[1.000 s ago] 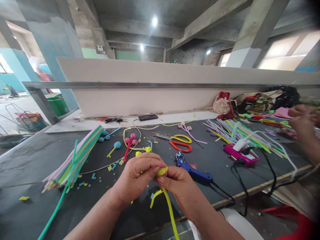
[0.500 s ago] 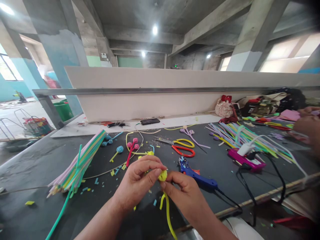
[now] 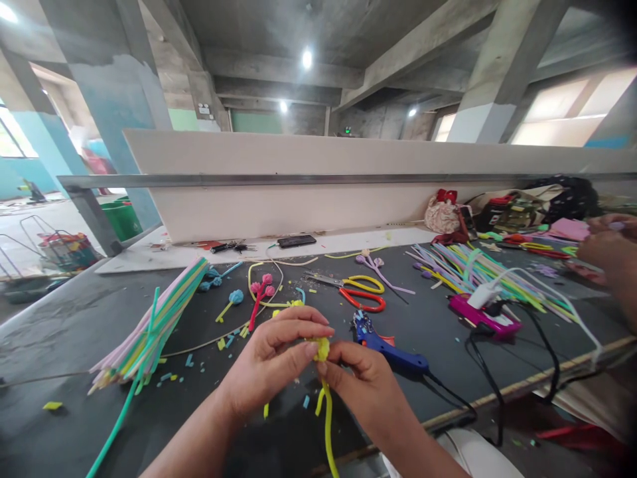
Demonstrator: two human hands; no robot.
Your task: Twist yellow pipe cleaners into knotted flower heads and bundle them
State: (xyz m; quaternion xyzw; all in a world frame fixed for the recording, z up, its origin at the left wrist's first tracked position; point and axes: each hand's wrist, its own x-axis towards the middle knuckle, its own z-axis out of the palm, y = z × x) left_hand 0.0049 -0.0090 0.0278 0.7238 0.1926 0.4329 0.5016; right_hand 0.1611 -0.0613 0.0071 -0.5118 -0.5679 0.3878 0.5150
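Pinching w/ both grips: yellow bud (image 3: 323, 349) held betw. L hand (image 3: 276, 355) & R hand (image 3: 359, 373), prob. for steadiness; glue gun (image 3: 395, 353) laid close, prob. for reach.

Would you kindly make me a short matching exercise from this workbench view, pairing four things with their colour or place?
Things:
1. scissors
2. yellow ball
3. power strip
4. glue gun

Colours or places:
A. magenta, with a white plug in it
B. blue, beside the right hand
C. yellow and red at the handles
D. between the fingers of the left hand and the right hand

Right pairs: 1-C, 2-D, 3-A, 4-B.
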